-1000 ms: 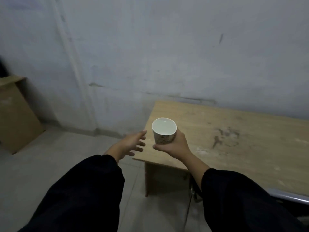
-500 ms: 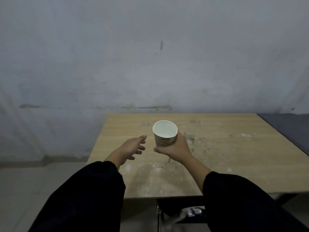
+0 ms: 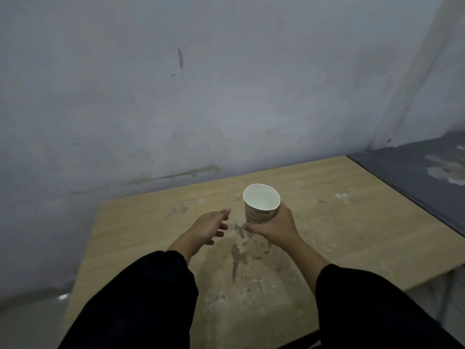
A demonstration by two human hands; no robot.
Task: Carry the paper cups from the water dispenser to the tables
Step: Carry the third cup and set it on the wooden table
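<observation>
A white paper cup [image 3: 261, 205] with dark print on its side is held upright in my right hand [image 3: 275, 229], fingers wrapped around its lower half, above the middle of a light wooden table [image 3: 352, 222]. Liquid seems to fill the cup, though the dim light makes it hard to tell. My left hand [image 3: 210, 229] hovers just left of the cup with fingers spread and nothing in it. Both forearms wear black sleeves.
The table top is stained and dusty, and its far edge meets a grey wall [image 3: 226, 96]. A dark grey surface [image 3: 415, 172] with a pale patch adjoins the table on the right. Bare floor [image 3: 30, 318] lies to the left.
I have come closer and turned over the table, which now fills the lower view. The cup stays in my right hand; my left hand stays open beside it.
</observation>
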